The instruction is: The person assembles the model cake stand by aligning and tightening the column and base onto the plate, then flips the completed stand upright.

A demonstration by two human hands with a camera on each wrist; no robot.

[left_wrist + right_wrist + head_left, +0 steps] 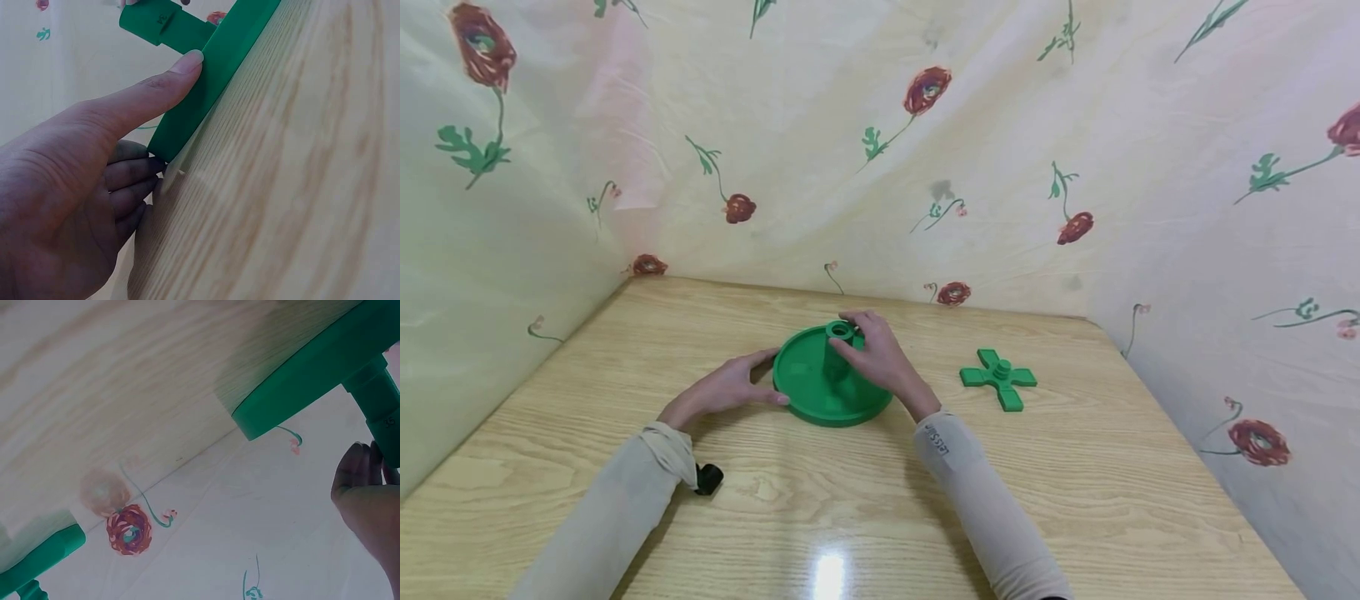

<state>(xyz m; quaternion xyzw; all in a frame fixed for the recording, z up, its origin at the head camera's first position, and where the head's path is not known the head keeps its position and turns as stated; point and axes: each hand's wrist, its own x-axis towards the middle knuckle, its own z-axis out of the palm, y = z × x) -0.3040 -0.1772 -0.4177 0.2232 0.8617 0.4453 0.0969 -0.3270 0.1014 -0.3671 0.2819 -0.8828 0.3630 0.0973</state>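
While my right hand (877, 357) grips the green post (837, 367) near its hollow upper end, thumb on the near side and fingers behind, my left hand (726, 388) is at the left edge of the green dish (831, 417). Left: thumb and fingers set wide apart, grasping nothing; thumb tip laid on the outer wall, fingertips against the lower edge. Post stands upright at the middle of the dish, ring-shaped opening on top; its upper section is thicker than the part just below and bears a small marking in both wrist views. Dish is round, low-walled, flat on the wood-grain surface (805, 517). To the right, well apart from the dish: green cross piece (1002, 372), four flat arms, short knob at the centre pointing up. Small black object (709, 479) at my left cuff. Dark lettering on my right sleeve (988, 517). Flowered cloth (805, 142) behind and at both sides.
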